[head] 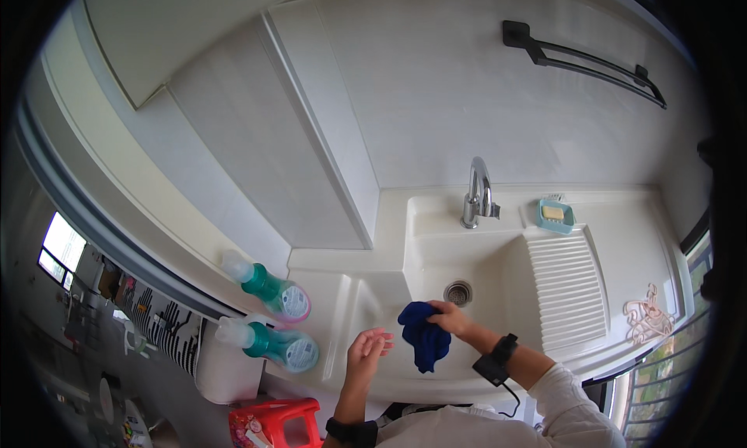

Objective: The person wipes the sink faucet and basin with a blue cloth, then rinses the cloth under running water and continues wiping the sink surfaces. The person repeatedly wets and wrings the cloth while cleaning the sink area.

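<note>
A dark blue cloth [427, 337] hangs bunched from my right hand [448, 319], which pinches its upper right side. The cloth is above the near part of a white laundry sink [490, 261], just in front of the metal drain [458, 293]. To the left of the cloth, apart from it, my left hand [369, 347] holds nothing, its fingers loosely curled and apart. At the sink's back edge rises a chrome faucet [477, 194]. Ridges of a built-in washboard [566, 287] slope along the sink's right side.
Two pump bottles of liquid, one pink-bottomed [280, 296] and one teal [283, 346], stand left of the sink. A blue soap dish [555, 216] with yellowish soap sits behind the washboard. Pale pink hangers [649, 316] lie at right. A red plastic stool [277, 422] stands below.
</note>
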Motion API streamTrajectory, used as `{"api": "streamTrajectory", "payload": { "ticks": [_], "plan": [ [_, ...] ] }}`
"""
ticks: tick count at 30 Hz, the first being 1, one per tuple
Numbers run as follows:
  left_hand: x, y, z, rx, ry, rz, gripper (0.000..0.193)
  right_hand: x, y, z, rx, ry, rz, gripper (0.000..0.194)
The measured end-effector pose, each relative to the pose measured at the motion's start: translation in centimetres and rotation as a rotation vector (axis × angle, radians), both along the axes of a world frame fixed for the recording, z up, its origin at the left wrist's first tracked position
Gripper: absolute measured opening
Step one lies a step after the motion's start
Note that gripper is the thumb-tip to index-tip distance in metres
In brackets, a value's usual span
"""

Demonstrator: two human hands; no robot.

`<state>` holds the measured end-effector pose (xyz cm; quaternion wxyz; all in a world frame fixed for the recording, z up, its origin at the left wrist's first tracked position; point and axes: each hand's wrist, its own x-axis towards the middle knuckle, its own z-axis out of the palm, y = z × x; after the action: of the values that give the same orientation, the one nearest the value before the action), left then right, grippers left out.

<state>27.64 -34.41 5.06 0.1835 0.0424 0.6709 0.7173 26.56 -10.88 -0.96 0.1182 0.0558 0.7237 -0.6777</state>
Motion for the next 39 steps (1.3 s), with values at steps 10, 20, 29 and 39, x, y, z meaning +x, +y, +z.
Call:
{"api": "streamTrajectory", "payload": {
  "ticks": [10,20,29,39],
  "plan": [
    [-0.7,2.1,-0.6,0.043,-0.007,-0.154,0.022,5.9,4.3,7.1,-0.816,-0.153,-0.169,0.036],
    [-1.2,2.8,-1.2,0.001,-0.075,-0.194,0.017,14.2,8.9,7.3,-0.748,0.071,-0.383,0.044],
    [-1.2,5.2,-1.9,0.016,-0.096,-0.286,0.018,22.8,19.6,10.3,-0.253,0.178,-0.853,0.039],
    [-0.7,6.8,-2.0,0.040,-0.152,-0.194,0.016,17.8,28.0,8.0,1.103,0.088,-0.530,0.042]
  ]
}}
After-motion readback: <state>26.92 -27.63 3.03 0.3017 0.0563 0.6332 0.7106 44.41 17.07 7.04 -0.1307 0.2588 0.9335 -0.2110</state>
